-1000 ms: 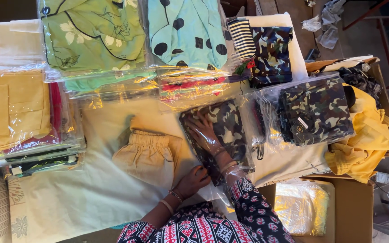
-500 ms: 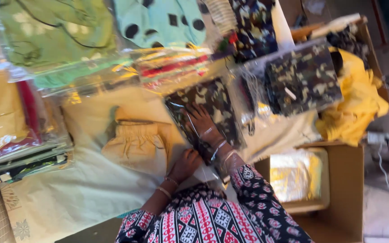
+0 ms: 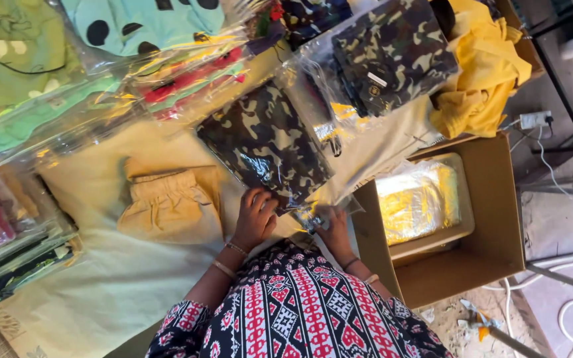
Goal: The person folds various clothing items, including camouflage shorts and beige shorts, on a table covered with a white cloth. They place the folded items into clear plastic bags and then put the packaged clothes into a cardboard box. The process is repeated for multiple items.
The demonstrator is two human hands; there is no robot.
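Note:
A camouflage garment in a clear plastic bag (image 3: 263, 142) lies flat on the cloth-covered table (image 3: 81, 292) in front of me. My left hand (image 3: 254, 217) rests on the bag's near edge, fingers curled onto the plastic. My right hand (image 3: 333, 229) grips the bag's near right corner, where the plastic flap is crumpled. A folded tan garment (image 3: 170, 205) lies unwrapped just left of my left hand. I wear patterned red, black and white sleeves and bangles on both wrists.
Bagged garments are stacked around: green (image 3: 18, 59), light blue with dark dots (image 3: 144, 23), red-trimmed (image 3: 187, 76), another camouflage pack (image 3: 392, 56). A yellow cloth heap (image 3: 482, 73) lies at right. An open cardboard box (image 3: 492, 219) holds a shiny wrapped yellow pack (image 3: 419, 199).
Both hands have slid from the middle of the camouflage bag to its near edge. The right hand now pinches the corner flap. The view has shifted closer and to the right.

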